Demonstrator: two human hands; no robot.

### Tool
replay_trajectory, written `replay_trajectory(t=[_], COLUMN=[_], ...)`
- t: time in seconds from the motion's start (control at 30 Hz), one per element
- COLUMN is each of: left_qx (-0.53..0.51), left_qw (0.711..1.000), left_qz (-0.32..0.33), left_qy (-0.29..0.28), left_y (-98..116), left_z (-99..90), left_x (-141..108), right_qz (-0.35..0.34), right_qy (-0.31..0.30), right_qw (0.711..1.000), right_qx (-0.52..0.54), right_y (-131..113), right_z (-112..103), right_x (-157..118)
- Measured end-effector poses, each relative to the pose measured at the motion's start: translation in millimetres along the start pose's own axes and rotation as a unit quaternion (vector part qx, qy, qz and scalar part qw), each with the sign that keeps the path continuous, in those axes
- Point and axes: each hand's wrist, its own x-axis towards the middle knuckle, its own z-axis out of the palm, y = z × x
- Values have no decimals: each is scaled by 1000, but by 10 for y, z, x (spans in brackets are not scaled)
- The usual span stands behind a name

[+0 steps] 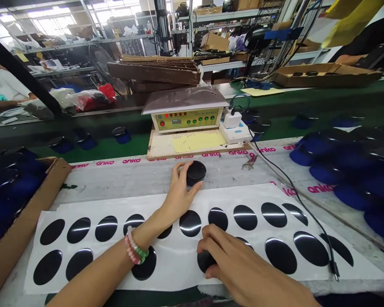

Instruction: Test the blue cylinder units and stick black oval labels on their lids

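My left hand (180, 189) is closed round a black, round, lid-like piece (196, 171). The piece is at the far edge of a white sheet (109, 273), with the thumb on its near side and the fingers on its left. Two rows of flat black discs (190, 223) lie on this sheet. Nearer to me, my right hand (222, 256) curls its fingers and thumb around the edge of one black disc (205, 261). Whether that disc is lifted off the sheet I cannot tell. Bead bracelets circle my left wrist.
A control box (185, 117) stands behind the table with a power strip (237, 131). A black cable (288, 179) runs over the sheet's right side. Blue, black-topped pieces are heaped at right (348, 170) and in a cardboard box (28, 209) at left. Others sit on a green belt (134, 147).
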Motion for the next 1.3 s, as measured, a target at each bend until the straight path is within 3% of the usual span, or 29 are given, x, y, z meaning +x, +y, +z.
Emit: replay_trajectory(t=[0.37, 0.5, 0.6, 0.67, 0.77, 0.83, 0.9, 1.07, 1.3], left_qx=[-6, -6, -12, -29, -50, -55, -57, -53, -52], left_qw=[1000, 999, 997, 992, 976, 971, 969, 966, 966], left_qz=[11, 18, 68, 110, 127, 116, 115, 130, 140], left_qy=[-2, 37, 34, -46, -168, -202, -212, -218, -211], left_y=[-26, 74, 281, 407, 474, 447, 405, 373, 387], left_z=[9, -75, -128, -100, 24, 106, 147, 124, 131], left_x=[7, -19, -141, -259, -409, -457, -467, -444, -449], right_qz=[-71, -112, -70, -3, 108, 159, 179, 177, 170], right_qy=[35, 93, 177, 293, 478, 527, 525, 477, 475], right_qw=[996, 987, 981, 949, 834, 768, 735, 704, 716], right_qx=[-50, -73, 19, 117, 255, 327, 391, 495, 483], right_y=[4, -9, 42, 99, 189, 241, 279, 285, 244], right_z=[-4, -125, -264, -321, -302, -228, -131, 58, 97], right_x=[-41, -202, -418, -547, -592, -499, -348, -67, -54])
